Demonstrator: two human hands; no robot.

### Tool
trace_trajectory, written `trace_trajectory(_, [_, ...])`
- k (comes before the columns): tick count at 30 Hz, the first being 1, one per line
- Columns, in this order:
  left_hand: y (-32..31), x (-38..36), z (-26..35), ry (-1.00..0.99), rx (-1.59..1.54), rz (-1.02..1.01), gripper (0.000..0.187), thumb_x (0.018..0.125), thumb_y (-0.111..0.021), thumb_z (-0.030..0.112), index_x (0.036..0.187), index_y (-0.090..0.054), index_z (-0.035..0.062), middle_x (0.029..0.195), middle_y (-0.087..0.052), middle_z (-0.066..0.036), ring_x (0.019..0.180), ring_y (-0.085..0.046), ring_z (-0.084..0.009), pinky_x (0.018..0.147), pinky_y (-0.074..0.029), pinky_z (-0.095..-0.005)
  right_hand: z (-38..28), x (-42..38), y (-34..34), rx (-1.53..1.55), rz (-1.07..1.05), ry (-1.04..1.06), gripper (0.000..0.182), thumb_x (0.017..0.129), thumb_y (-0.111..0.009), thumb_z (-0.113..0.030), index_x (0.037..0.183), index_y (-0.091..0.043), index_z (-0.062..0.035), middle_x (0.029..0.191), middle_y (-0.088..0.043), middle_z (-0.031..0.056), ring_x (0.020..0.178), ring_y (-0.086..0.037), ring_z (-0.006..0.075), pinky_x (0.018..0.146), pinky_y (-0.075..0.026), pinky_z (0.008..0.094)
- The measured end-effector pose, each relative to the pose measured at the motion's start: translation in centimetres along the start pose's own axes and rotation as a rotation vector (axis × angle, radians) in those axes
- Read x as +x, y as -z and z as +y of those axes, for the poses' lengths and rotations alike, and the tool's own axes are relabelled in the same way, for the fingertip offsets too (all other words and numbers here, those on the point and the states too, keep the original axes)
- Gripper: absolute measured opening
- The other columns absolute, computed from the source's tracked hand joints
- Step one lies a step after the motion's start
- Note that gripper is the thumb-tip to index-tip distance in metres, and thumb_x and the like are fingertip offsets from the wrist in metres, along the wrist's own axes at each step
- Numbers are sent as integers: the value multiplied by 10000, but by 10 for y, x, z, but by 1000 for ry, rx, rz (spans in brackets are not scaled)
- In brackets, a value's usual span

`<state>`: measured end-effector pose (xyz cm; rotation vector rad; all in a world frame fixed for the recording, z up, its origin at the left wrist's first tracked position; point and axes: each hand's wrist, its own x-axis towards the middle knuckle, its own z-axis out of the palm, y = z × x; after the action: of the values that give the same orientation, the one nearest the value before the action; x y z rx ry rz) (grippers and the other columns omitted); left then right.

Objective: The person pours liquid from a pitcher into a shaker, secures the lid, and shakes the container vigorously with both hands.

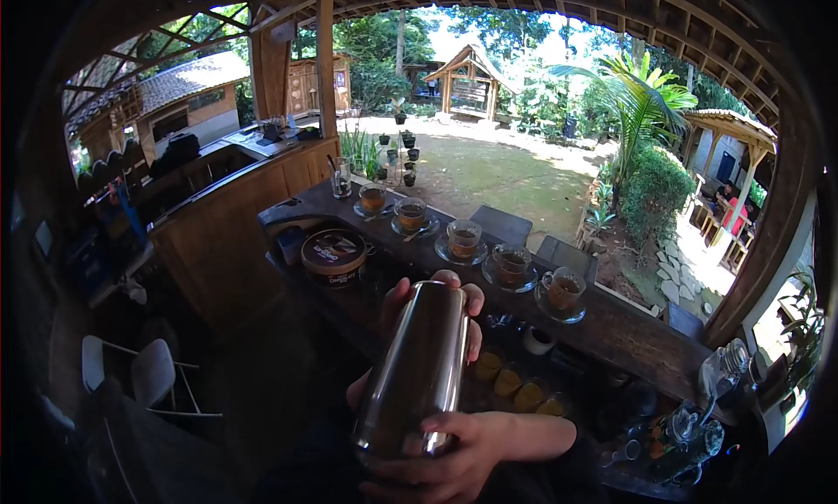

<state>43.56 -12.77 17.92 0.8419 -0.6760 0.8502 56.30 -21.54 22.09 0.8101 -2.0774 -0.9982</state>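
Observation:
A shiny metal cocktail shaker [421, 351] is tilted in front of me, its narrower end pointing away. My left hand [473, 308] is wrapped round its far end, mostly hidden behind the metal, with fingertips showing at both sides. Round the wide near end closes my right hand [463, 456], its forearm coming in from the right. Beyond the shaker, several glass cups of amber drink stand on glass saucers along the wooden counter, among them a middle cup [463, 238] and the rightmost cup [566, 288]. A spoon lies on one saucer.
A round brown tub [333, 255] and a glass holding thin utensils [340, 179] stand at the counter's left. Several yellowish containers [507, 382] sit below the counter edge. Glass jars [681, 421] crowd the right. A white folding chair [153, 373] stands at left.

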Motion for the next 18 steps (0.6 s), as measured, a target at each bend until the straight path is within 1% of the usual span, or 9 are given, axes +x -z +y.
trace_trajectory(2, [30, -16, 5, 95, -185, 227, 540, 908, -410, 517, 1297, -429, 143, 1221, -395, -126, 897, -554, -406, 730, -488, -494, -7, -8, -17, 157, 247, -518, 313, 725, -645, -271, 1016, -579, -367, 1171, -581, -42, 1156, -501, 283, 957, -328, 557])
trace_trajectory(3, [42, -26, 1, 121, -338, 449, 517, 907, -437, 498, 1284, -447, 144, 1198, -439, -112, 897, -560, -386, 745, -489, -484, 3, -18, -28, 143, 260, -656, 352, 714, -653, -280, 1044, -570, -370, 1166, -583, -34, 1133, -512, 288, 933, -362, 540])
trace_trajectory(7, [35, -33, -31, -2, -546, 424, 491, 911, -425, 484, 1216, -478, 103, 1071, -507, -103, 889, -599, -332, 699, -523, -506, 24, -52, -47, 262, 510, -1138, 286, 754, -687, -275, 998, -577, -174, 1047, -607, 148, 1014, -553, 379, 842, -439, 512])
trace_trajectory(9, [31, -29, -37, -83, -690, 404, 482, 914, -417, 474, 1171, -499, 75, 986, -552, -97, 884, -625, -297, 668, -545, -521, 21, -27, -27, 248, 503, -804, 244, 761, -654, -241, 998, -599, -235, 1016, -616, 138, 1019, -553, 365, 871, -419, 511])
trace_trajectory(11, [3, -15, -4, 64, -179, 421, 501, 914, -395, 483, 1217, -489, 95, 1039, -556, -131, 875, -609, -385, 642, -546, -534, -6, 3, 2, 298, 292, -676, 231, 826, -525, -288, 1029, -630, -250, 1028, -624, 44, 1111, -512, 268, 950, -363, 499])
trace_trajectory(12, [6, -12, -2, 88, -168, 32, 543, 906, -372, 543, 1308, -453, 187, 1293, -333, -145, 952, -513, -486, 815, -482, -579, -12, 4, -1, 144, 214, -429, 233, 776, -588, -213, 980, -659, -300, 1126, -603, -57, 1115, -532, 245, 962, -331, 542])
trace_trajectory(15, [-12, -9, -6, 27, -191, 353, 514, 909, -381, 508, 1228, -492, 121, 1124, -560, -171, 873, -599, -432, 656, -546, -537, -13, 2, 0, 233, 304, -561, 265, 772, -593, -215, 1028, -638, -269, 1153, -597, -57, 1116, -533, 224, 958, -338, 539])
trace_trajectory(17, [13, -28, -16, 34, -337, 500, 502, 910, -393, 498, 1205, -503, 107, 1114, -555, -143, 912, -599, -383, 740, -533, -503, 23, -27, -29, 212, 445, -617, 282, 792, -622, -260, 1058, -561, -191, 1076, -606, 104, 1077, -538, 326, 886, -412, 515])
trace_trajectory(18, [38, -43, -31, -141, 258, 655, 481, 920, -381, 466, 1200, -495, 91, 1131, -548, -126, 977, -577, -323, 822, -495, -464, 29, -44, -33, 325, 348, -845, 330, 744, -679, -251, 1035, -552, -162, 1049, -599, 159, 1040, -536, 412, 822, -439, 514])
